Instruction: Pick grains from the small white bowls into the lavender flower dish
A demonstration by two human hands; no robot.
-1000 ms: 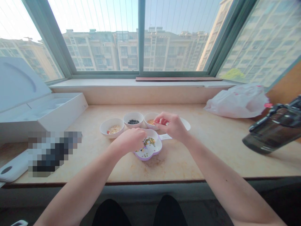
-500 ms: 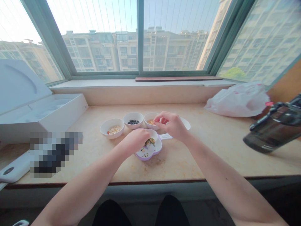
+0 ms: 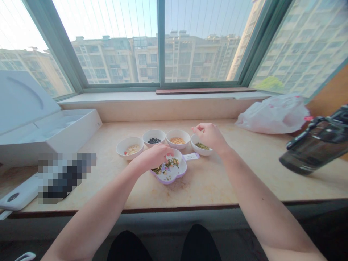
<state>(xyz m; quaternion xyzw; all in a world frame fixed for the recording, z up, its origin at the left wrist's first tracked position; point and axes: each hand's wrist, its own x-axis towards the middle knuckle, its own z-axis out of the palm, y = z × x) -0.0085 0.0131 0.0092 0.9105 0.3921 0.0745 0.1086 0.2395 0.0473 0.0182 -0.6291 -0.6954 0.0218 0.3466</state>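
Right hand (image 3: 209, 137) across to green-bean bowl (image 3: 201, 151), half-open; left hand (image 3: 153, 157) pinching grains (image 3: 172, 164) in plate (image 3: 174, 178)

A white divided dish (image 3: 176, 174) with a lilac rim is set on the tabletop (image 3: 206, 188), with green and yellow grains (image 3: 168, 166) scattered inside. The left hand (image 3: 154, 157) is held over it, and the right hand (image 3: 208, 136) is held just above a white bowl of green mung beans (image 3: 201, 146).
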